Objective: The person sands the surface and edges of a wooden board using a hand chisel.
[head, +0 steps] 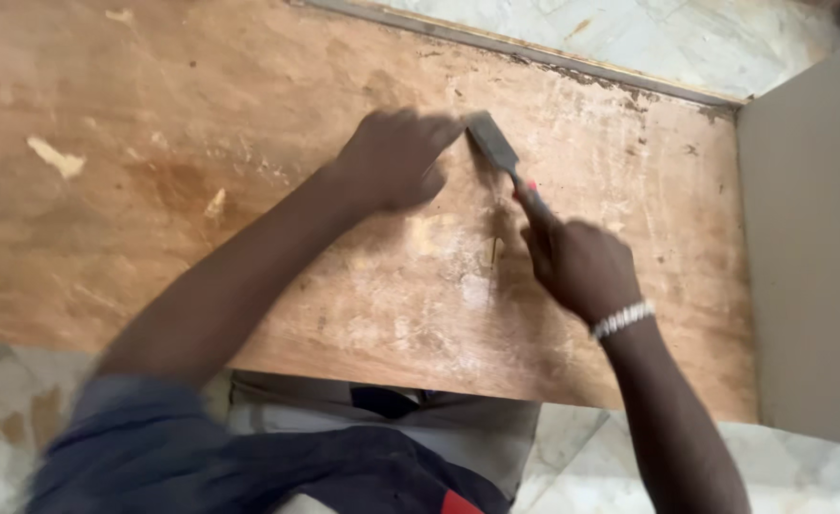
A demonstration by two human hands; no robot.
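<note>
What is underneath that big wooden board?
Pale marble-like floor tiles show past the plywood board's edges, and the person's lap sits at its near edge. Whatever supports it underneath is covered.

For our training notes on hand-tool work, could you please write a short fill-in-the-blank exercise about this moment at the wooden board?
1. The right hand grips the ____ of a chisel.
2. The left hand rests on the plywood board beside the chisel's ____.
3. A beaded bracelet sits on the ____ wrist.
4. A grey panel stands at the board's ____ edge.

Missing words: handle; blade; right; right
</note>
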